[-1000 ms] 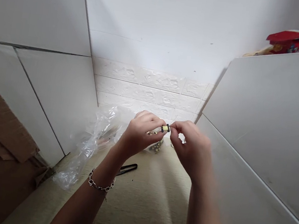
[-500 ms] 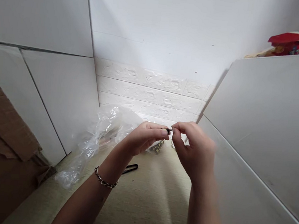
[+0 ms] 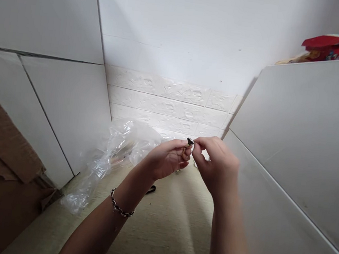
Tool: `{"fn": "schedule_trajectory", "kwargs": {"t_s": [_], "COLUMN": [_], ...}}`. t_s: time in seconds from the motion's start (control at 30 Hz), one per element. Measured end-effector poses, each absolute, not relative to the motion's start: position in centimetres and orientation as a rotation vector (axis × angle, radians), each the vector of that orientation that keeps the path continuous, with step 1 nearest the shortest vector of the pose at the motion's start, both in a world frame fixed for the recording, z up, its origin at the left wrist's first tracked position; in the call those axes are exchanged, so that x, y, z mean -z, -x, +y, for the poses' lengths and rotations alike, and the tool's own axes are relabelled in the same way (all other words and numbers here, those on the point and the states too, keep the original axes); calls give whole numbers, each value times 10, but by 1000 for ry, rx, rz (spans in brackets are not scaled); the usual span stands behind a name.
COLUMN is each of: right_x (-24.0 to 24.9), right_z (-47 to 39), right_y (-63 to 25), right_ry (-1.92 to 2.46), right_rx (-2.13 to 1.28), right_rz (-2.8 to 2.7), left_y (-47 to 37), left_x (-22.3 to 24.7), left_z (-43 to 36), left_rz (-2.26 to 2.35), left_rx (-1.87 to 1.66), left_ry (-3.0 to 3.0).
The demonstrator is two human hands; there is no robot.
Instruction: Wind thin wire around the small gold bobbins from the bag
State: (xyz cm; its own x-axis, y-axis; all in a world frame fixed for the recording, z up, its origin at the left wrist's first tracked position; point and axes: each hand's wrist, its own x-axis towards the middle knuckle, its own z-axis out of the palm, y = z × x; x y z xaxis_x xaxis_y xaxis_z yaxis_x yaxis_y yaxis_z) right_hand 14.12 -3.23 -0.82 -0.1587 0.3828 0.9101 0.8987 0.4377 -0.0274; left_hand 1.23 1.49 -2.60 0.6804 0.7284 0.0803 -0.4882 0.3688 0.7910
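Observation:
My left hand [image 3: 167,157], with a chain bracelet at its wrist, is closed on a small dark green and black piece [image 3: 189,142]; its exact kind is too small to make out. A yellowish bit shows by the fingers below it. My right hand [image 3: 214,161] pinches at the right end of the same piece, thumb against forefinger. Whatever lies between those two fingertips is hidden. Below the left wrist, a black looped tool [image 3: 151,189] rests on the mat, mostly covered by the forearm.
Crumpled clear plastic bags [image 3: 107,156] lie left of my hands, against a white cabinet [image 3: 58,101]. A torn cardboard box [image 3: 1,164] stands at the lower left. White drawers [image 3: 289,158] rise on the right, with a red package [image 3: 331,44] on top. A pale mat [image 3: 169,226] covers the floor.
My left hand has turned, showing more palm, and the small piece now tilts with its green side visible. The left forearm covers more of the black tool. My right hand still pinches at the piece.

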Motion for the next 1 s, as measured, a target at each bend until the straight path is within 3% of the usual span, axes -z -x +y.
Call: {"fn": "schedule_trajectory", "kwargs": {"t_s": [0.47,0.87,1.0], "right_x": [13,15,12], "right_z": [-24,-16,-18], "right_y": [-139,-141,-145], "right_ry": [1153,1194,1123], "right_rx": [730,518,448], "right_rz": [-1821,-1845,-1815], "left_y": [-13,-21,-23], "left_x": [25,31,31], "left_z": [17,18,16], "left_rz": [414,459,431], "left_rx": [-835,-946,-1137], "left_ry": [-875,-812,-1031]}}
